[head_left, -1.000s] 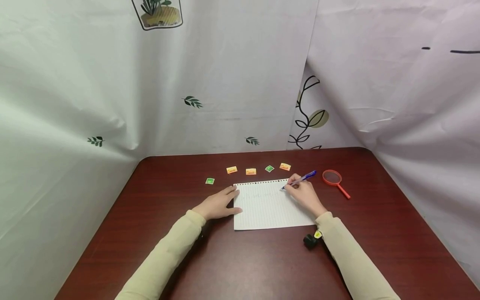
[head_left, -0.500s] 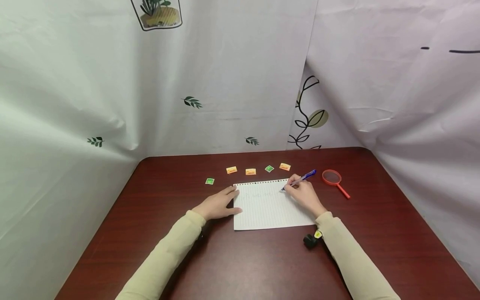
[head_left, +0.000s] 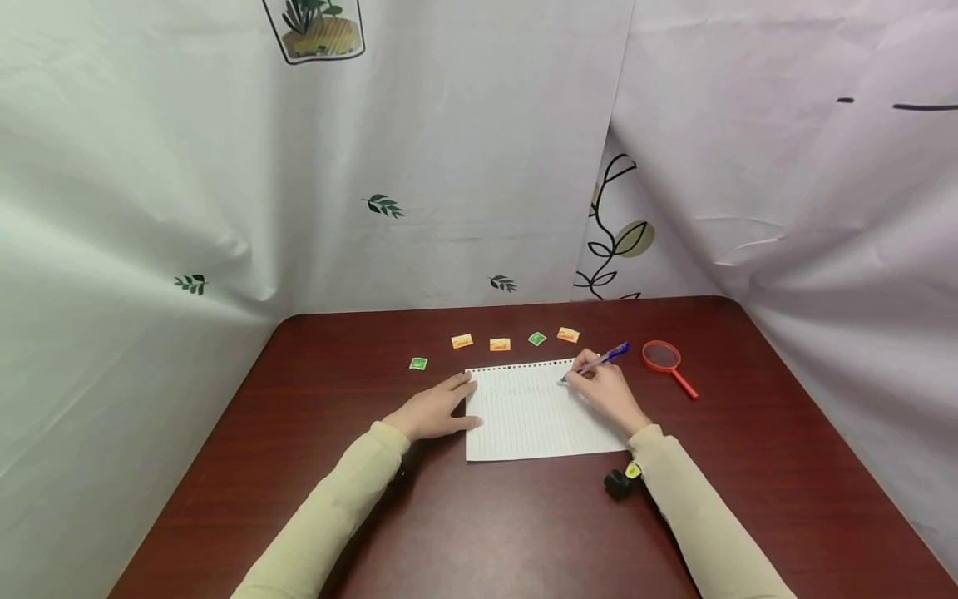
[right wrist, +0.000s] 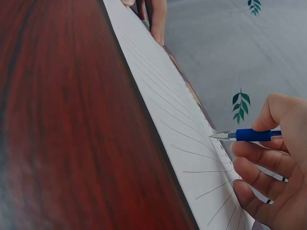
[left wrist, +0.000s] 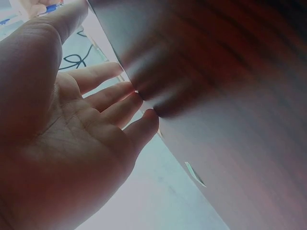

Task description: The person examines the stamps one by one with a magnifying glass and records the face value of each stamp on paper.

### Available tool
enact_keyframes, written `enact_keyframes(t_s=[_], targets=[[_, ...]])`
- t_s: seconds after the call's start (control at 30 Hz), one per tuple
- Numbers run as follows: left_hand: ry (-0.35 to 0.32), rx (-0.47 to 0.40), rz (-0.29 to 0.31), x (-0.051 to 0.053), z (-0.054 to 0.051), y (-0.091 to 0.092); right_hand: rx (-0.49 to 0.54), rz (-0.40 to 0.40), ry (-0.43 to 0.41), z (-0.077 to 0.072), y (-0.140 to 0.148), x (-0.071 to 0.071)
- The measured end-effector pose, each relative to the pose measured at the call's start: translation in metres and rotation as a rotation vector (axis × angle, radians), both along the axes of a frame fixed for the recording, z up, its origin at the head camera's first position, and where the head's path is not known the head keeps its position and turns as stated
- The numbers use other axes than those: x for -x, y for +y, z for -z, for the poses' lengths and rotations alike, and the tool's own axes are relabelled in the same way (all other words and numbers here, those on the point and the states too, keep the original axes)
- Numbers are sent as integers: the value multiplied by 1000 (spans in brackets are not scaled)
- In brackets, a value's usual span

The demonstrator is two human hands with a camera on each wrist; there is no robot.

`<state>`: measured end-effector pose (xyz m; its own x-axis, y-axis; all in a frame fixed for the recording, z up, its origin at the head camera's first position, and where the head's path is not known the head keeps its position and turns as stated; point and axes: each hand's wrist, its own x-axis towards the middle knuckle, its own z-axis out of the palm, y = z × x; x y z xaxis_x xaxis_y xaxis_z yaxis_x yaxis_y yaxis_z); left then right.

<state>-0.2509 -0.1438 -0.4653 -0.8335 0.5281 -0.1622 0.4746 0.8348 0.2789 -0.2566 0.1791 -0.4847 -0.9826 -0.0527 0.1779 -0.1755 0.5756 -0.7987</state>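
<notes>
A lined sheet of paper (head_left: 524, 424) with punched holes along its far edge lies on the table, faint writing across its upper part. My right hand (head_left: 608, 395) pinches a blue pen (head_left: 615, 352) between thumb and fingers, its tip at the writing near the sheet's upper right. In the right wrist view the pen's blue grip (right wrist: 253, 135) shows under the thumb, with the metal tip at the paper. My left hand (head_left: 430, 409) rests at the sheet's left edge, fingers extended, fingertips and thumb on the paper. The left wrist view shows its palm (left wrist: 72, 129) and fairly straight fingers.
Several small stamp-like pieces, among them a green one (head_left: 418, 363) and an orange one (head_left: 500, 344), lie beyond the paper. A red magnifying glass (head_left: 662, 356) lies to the right. White printed curtains (head_left: 449, 166) hang behind the dark red table (head_left: 479, 532).
The pen tip and my right hand have shifted very slightly, with the tip a little lower on the paper. My left hand stays in place.
</notes>
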Motion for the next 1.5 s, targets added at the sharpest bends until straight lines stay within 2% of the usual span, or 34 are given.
enact_keyframes(t_s=[0.3,0.73,0.9,1.5], targets=[[-1,-3,-2,0,-1,1,1,26,9,1,5,1],[-2,-5,-13,-2,-1,1,-7,-1,16,3,1,1],[0,-2,-13,-2,0,1,-5,29,-2,1,2,0],[2,1,-3,-1,0,0,-26,24,-30,0,3,0]])
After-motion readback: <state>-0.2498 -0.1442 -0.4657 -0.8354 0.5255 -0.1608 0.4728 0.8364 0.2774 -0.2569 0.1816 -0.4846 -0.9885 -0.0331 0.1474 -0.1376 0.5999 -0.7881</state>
